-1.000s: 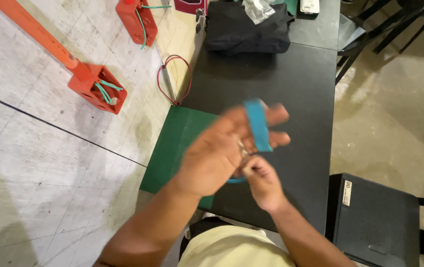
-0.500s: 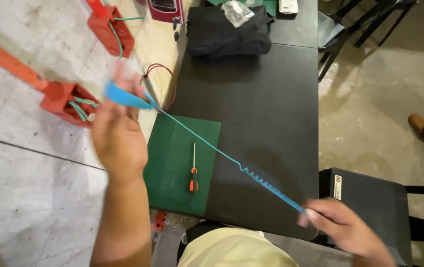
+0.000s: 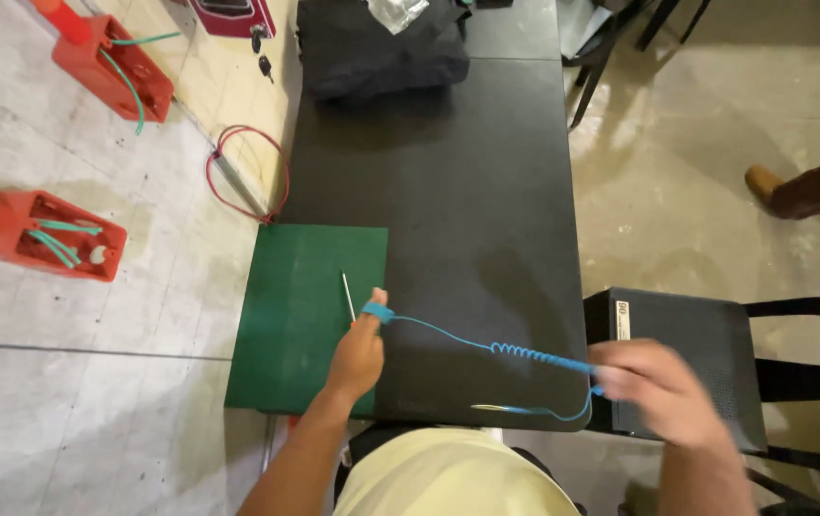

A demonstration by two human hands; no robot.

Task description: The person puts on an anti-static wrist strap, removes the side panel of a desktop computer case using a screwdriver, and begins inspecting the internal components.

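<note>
Lowered since half a second ago, the left hand now rests on the green mat at the table's near left corner, where before it was raised high over the floor; the right hand has drifted a little up and left, blurred, at the table's near right edge; the blue cord that ran steeply between them now lies almost level across the dark tabletop; the left hand is loosely curled, with a blue strap at its fingertips, though whether it is pinched or looped on a finger I cannot tell; the right hand is closed about the cord's far end, just past the coiled stretch, and a slack loop of cord hangs below it near the table edge; a thin metal shaft lies on the mat just beside the left fingertips; a dark bundle sits at the table's far end; a black chair stands under the right hand; a red wire loop and two red boxes lie on the floor to the left
</note>
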